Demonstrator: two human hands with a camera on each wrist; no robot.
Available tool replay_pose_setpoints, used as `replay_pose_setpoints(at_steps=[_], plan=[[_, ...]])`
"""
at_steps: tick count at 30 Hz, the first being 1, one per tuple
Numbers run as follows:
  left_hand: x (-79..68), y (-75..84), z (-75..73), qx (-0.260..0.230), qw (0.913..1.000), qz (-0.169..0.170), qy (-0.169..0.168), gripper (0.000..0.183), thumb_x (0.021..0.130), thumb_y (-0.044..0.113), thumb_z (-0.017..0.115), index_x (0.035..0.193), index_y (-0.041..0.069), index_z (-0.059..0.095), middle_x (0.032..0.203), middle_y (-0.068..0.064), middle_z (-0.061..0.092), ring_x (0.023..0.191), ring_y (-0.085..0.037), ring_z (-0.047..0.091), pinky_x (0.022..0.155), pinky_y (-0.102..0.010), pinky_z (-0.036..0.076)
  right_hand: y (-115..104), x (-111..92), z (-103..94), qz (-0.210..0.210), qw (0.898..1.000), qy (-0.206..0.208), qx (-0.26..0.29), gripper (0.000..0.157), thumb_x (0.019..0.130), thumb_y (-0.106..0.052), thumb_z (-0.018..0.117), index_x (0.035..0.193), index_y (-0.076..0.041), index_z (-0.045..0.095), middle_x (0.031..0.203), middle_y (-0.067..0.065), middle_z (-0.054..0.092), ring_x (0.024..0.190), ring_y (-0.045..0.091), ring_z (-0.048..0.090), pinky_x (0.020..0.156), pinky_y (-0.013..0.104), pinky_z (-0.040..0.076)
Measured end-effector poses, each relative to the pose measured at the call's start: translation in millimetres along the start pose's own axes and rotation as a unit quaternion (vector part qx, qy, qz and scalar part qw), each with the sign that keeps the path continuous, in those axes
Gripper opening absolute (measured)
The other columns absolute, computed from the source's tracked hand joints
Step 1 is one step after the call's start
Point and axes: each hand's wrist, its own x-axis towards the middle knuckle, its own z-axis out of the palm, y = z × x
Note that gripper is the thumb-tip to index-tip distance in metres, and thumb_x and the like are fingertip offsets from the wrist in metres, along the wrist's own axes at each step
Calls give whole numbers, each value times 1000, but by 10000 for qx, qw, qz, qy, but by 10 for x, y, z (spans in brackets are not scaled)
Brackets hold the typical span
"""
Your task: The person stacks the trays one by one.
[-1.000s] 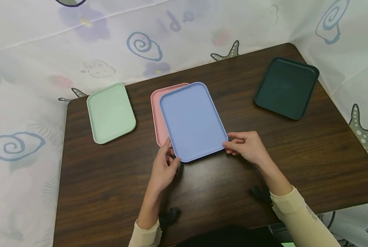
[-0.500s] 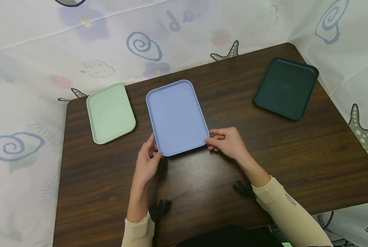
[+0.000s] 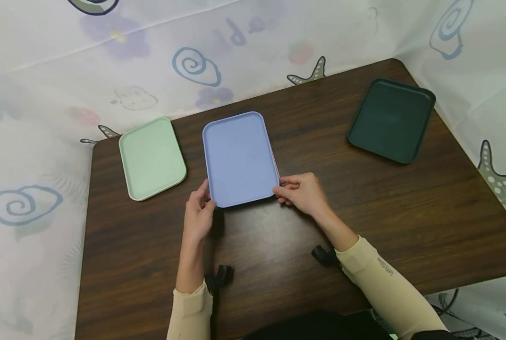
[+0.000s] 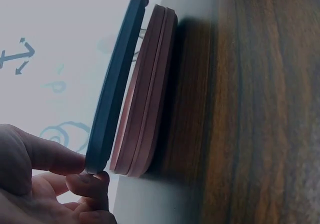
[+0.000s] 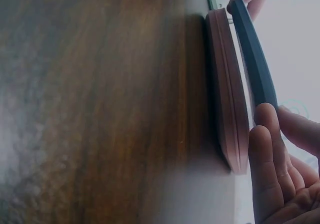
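A blue tray [image 3: 240,158] is held level over two stacked pink trays [image 4: 150,93]. From the head view the pink trays are almost wholly hidden under it. My left hand [image 3: 198,212] pinches its near left corner, thumb on the rim and fingers below. At the near right corner, my right hand [image 3: 301,191] grips the rim the same way. Both wrist views show a narrow gap between the blue tray's edge [image 5: 255,58] and the pink stack, which lies flat on the table.
A light green tray [image 3: 152,158] lies to the left on the brown wooden table [image 3: 278,264]. Towards the far right corner lies a dark green tray [image 3: 391,120]. Patterned white cloth [image 3: 244,52] hangs behind the table and along its sides.
Both hands have carried the blue tray leftwards, so it now covers the pink tray that showed at its left. It has also come down a little and lines up with the stack.
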Motion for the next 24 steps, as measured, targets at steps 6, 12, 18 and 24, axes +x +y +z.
replay_pose_setpoints(at_steps=[6, 12, 18, 24], plan=[[20, -2, 37, 184, 9998, -38, 92, 57, 91, -4, 49, 147, 5, 44, 103, -11, 47, 60, -13, 36, 53, -24, 31, 38, 27, 19, 45, 9999, 79, -59, 32, 85, -11, 77, 110, 8, 70, 75, 11, 73, 65, 28, 71, 56, 36, 56], [16, -17, 68, 398, 9986, 7, 337, 54, 92, -3, 50, 145, 4, 47, 104, -12, 50, 64, -17, 39, 55, -26, 33, 51, 44, 42, -120, 9988, 155, -444, 33, 87, -16, 77, 110, 6, 71, 75, 8, 73, 65, 26, 71, 56, 37, 56], [6, -32, 105, 861, 9934, 184, 741, 47, 93, 1, 53, 140, 5, 54, 106, -12, 56, 68, -20, 44, 60, -30, 36, 44, 56, 47, -115, 9979, 232, -595, 34, 87, -18, 76, 111, 5, 71, 76, 7, 74, 65, 24, 71, 56, 34, 56], [-5, -39, 140, 1187, 9875, 281, 999, 44, 94, 4, 57, 137, 7, 58, 108, -11, 58, 70, -20, 47, 62, -34, 38, 47, 57, 59, -173, 9979, 284, -560, 34, 87, -18, 76, 112, 5, 71, 76, 8, 73, 65, 24, 71, 57, 32, 56]])
